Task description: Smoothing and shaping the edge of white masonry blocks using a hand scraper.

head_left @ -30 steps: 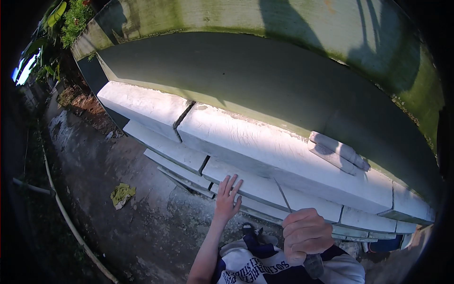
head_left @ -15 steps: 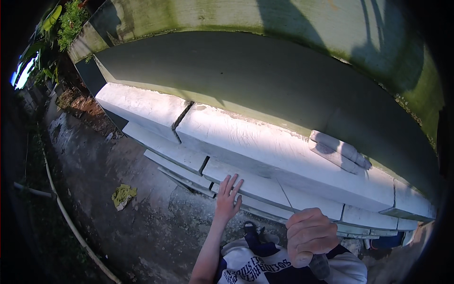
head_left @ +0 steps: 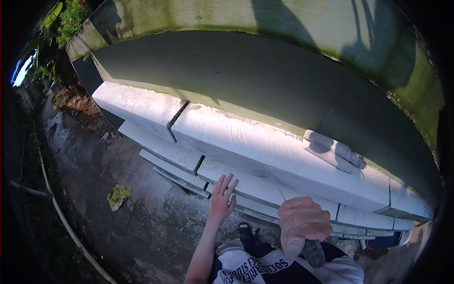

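My right hand (head_left: 302, 222) is closed round a thin-shafted tool with a dark grey handle (head_left: 313, 254); its exact kind I cannot make out. The handle's end sticks out below the fist. From the top of the fist the slim shaft (head_left: 281, 190) runs up and left, its tip at the face of the pale stepped block row (head_left: 265, 184). My left hand (head_left: 221, 201) lies with fingers spread on the front edge of that lower step, left of the tool. Above it runs a broader white block ledge (head_left: 227, 130).
On the ledge rests a pair of grey, finger-like pieces (head_left: 333, 151), perhaps a glove. A mossy greenish wall (head_left: 189, 16) rises behind. Dark gaps split the blocks. A yellow-green cloth (head_left: 118, 196) lies on the ground at left, near a long pale pipe (head_left: 71, 232).
My right fist has tilted and risen slightly, so more of the handle shows and less of the shaft. My left hand stays on the step. The whole view has shifted a little.
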